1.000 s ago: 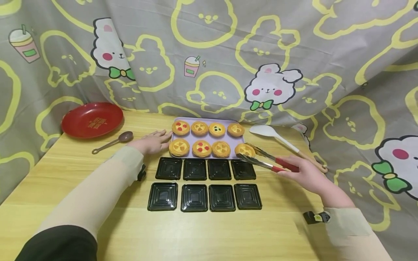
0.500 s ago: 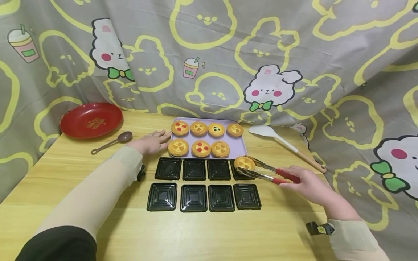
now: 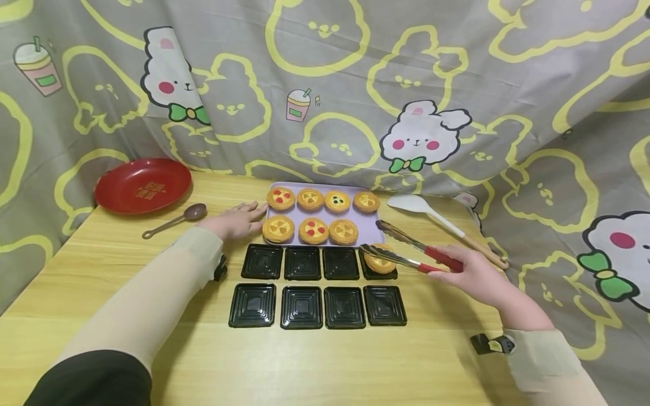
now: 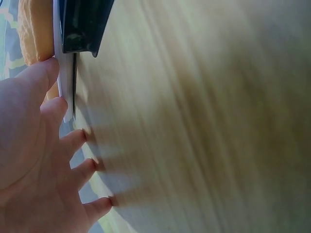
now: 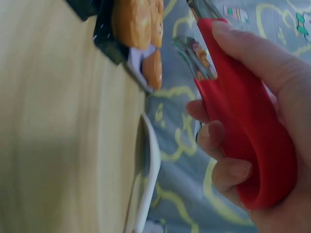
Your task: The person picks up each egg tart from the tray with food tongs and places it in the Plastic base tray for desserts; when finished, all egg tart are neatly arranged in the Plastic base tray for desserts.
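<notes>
My right hand (image 3: 474,279) grips the red handles of metal food tongs (image 3: 418,262), also seen in the right wrist view. The tongs' arms are spread apart, and one crosses over an egg tart (image 3: 380,264). That tart sits in the rightmost black square tray of the back row. My left hand (image 3: 235,221) rests with fingers spread at the left end of a lilac tray (image 3: 368,230). In the left wrist view, its thumb and index finger (image 4: 56,108) touch the tray's edge and other fingertips touch the table. Several tarts (image 3: 315,230) with different toppings lie on the lilac tray.
Two rows of black square trays (image 3: 302,307) stand in front of the lilac tray. A red oval plate (image 3: 144,186) and brown spoon (image 3: 175,221) lie at the left. A white spatula (image 3: 408,203) with a wooden handle lies at the right. A patterned curtain (image 3: 335,84) hangs behind.
The tongs carried the tart from the lilac tray's front right corner down to the black tray. Now their arms are wider apart and lifted off it. My left hand stayed put.
</notes>
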A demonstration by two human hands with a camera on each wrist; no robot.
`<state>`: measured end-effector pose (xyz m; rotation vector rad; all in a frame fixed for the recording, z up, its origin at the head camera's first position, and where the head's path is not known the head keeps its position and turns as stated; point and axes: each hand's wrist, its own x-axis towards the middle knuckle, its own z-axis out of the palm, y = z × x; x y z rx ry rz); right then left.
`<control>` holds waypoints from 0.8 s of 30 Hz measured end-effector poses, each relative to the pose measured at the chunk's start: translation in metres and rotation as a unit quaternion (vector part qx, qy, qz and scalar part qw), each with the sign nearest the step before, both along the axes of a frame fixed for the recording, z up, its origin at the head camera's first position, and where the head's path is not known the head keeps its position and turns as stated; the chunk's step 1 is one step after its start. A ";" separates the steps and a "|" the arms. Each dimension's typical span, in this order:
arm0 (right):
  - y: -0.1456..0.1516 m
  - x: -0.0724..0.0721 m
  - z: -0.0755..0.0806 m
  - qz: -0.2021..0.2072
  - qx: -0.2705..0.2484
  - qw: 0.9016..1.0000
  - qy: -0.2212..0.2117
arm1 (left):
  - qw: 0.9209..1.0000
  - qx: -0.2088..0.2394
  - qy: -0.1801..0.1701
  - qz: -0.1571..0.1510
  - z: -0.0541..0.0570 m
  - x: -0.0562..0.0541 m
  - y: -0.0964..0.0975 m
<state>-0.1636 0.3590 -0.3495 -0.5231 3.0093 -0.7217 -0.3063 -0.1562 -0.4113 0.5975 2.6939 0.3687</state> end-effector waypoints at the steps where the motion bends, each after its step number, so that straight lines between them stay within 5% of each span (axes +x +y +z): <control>1: -0.005 -0.004 0.001 0.010 -0.001 1.000 -0.001 | 1.000 -0.001 0.000 0.000 -0.001 0.000 -0.001; 7: -0.034 -0.031 -0.002 0.065 0.011 0.998 0.004 | 1.000 -0.006 0.005 -0.004 -0.003 -0.001 -0.001; 13: -0.055 -0.050 -0.006 0.075 0.029 0.997 0.002 | 1.000 -0.007 0.004 0.000 -0.003 0.000 0.001; 24: -0.073 -0.056 0.001 0.067 0.052 0.996 -0.010 | 1.000 0.001 0.002 0.009 0.001 0.003 -0.001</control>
